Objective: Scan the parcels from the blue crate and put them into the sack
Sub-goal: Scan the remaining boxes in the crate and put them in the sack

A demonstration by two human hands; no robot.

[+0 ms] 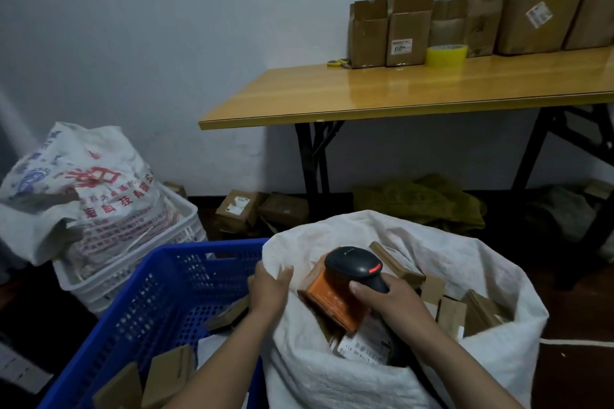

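Note:
My right hand (388,300) grips a black barcode scanner (357,267), whose red light glows, above the open white sack (349,375). Just under the scanner an orange parcel (332,304) lies on top of several brown parcels (478,312) and a labelled one inside the sack. My left hand (270,290) grips the sack's left rim, thumb inside. The blue crate (159,295) stands left of the sack and holds several small cardboard parcels (169,372).
A printed white sack (83,186) fills a white crate (133,262) at the left. Behind stands a yellow folding table (398,93) with cardboard boxes (408,26) and a yellow tape roll (447,56). More boxes (246,209) and green bags (418,202) lie on the floor under it.

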